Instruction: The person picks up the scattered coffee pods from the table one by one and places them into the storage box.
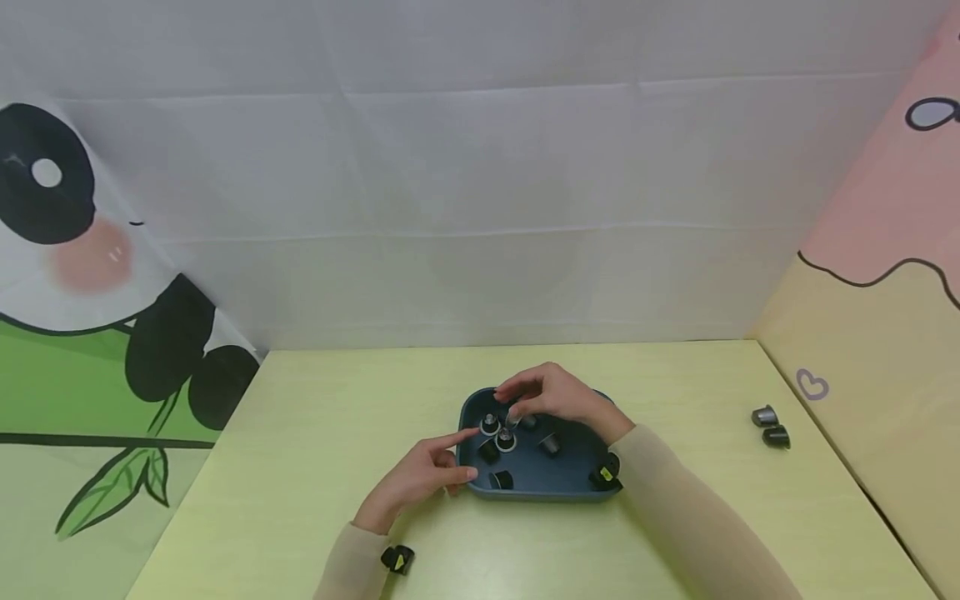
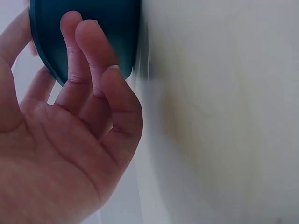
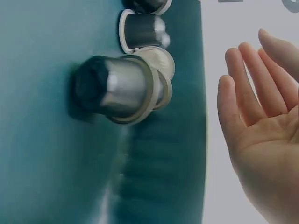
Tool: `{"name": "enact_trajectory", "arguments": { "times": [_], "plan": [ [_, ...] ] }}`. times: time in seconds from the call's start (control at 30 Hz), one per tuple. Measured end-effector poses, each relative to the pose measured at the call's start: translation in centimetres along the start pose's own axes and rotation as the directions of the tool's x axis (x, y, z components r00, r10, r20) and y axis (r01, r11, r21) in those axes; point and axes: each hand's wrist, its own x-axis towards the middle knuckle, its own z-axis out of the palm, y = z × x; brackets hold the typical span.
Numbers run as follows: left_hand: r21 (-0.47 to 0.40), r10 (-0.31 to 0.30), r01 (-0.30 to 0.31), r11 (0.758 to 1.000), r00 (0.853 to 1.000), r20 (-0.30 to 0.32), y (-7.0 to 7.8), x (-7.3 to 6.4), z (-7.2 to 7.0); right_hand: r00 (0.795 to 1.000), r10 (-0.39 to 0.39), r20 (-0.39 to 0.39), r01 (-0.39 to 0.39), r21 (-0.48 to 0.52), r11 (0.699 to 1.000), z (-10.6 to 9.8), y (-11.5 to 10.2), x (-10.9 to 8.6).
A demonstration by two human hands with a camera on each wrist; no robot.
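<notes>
A dark blue tray [image 1: 540,494] holds several coffee capsules. On its left side two capsules, one [image 1: 490,424] and another [image 1: 506,440], stand rim down. Others, such as a dark capsule [image 1: 501,480] and a grey capsule [image 1: 550,445], lie tipped over. My left hand [image 1: 412,477] touches the tray's left edge with index finger and thumb; its other fingers bend loosely beside the outer wall. Over the far part of the tray hovers my right hand [image 1: 558,393], fingers apart and nothing held in the right wrist view, close above a silvery capsule [image 3: 126,86].
Two dark capsules, one [image 1: 765,416] and another [image 1: 776,437], lie on the pale yellow table [image 1: 315,417] near its right edge. A white cloth wall [image 1: 480,208] closes off the back. Printed panels stand at both sides.
</notes>
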Motion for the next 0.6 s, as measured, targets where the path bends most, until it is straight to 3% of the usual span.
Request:
{"name": "enact_trajectory", "arguments": {
  "times": [0.27,0.6],
  "plan": [
    [-0.004,-0.003,0.003,1.000,1.000,-0.002,0.1,0.1,0.1,0.998,-0.042,-0.041,0.042,0.014,0.999,-1.6,-1.7,-0.9],
    [-0.007,-0.022,0.022,1.000,1.000,-0.007,0.4,-0.1,0.2,0.988,-0.020,-0.152,0.007,-0.085,0.996,-4.5,-3.0,-3.5]
  ]
}}
